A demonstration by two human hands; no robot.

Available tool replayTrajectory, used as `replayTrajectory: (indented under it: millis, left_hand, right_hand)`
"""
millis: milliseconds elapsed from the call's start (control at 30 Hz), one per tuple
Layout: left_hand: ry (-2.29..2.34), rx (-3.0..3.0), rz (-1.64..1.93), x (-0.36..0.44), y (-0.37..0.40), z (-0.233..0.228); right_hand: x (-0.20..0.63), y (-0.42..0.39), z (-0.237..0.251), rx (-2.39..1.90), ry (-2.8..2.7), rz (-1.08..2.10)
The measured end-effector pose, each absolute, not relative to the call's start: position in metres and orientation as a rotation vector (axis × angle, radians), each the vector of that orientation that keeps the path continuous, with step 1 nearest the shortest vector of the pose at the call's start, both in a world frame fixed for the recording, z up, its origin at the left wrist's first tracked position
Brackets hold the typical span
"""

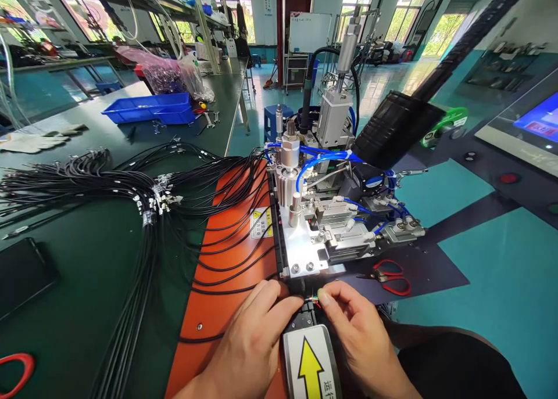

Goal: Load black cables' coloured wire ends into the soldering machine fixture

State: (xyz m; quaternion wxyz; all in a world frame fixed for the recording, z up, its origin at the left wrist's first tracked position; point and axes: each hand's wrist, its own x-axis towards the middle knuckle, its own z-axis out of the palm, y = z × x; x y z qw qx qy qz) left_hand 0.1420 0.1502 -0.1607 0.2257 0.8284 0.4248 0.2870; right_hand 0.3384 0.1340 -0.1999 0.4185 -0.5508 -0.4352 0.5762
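Wires (313,299) being pinched in front of pneumatic machine (300,251)

The thin coloured wires are being gripped by the right hand (361,332), its thumb and forefinger being pressed together on them. The left hand (253,332) is being held with its fingers curled and nearly closed at the wires' other end; what is being gripped beneath them cannot be told. The wires are being positioned just above a black fixture (307,317), and a yellow arrow label (310,367) is being flanked by both hands. An orange board (204,306) is being crossed by black cables (146,271), whose gathered bundle is being supported by the green desk (82,283). Red-handled snips (394,277) are being carried by a dark plate (444,268) near the right hand. Farther back, a blue tray (148,115) is also being supported by the desk.
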Motion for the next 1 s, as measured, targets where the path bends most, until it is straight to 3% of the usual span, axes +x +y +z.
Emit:
replayTrajectory:
  millis: [667,1000]
  left_hand:
    - [1.122,2.298,0.78,0.1433,0.1516,-0.162]
    - [1.101,2.243,0.787,0.1468,0.152,-0.1601]
  right_hand:
    - [0.3368,0.1351,-0.1993,-1.428,-1.174,1.368]
    - [0.3367,0.1327,-0.198,-1.489,-1.355,1.163]
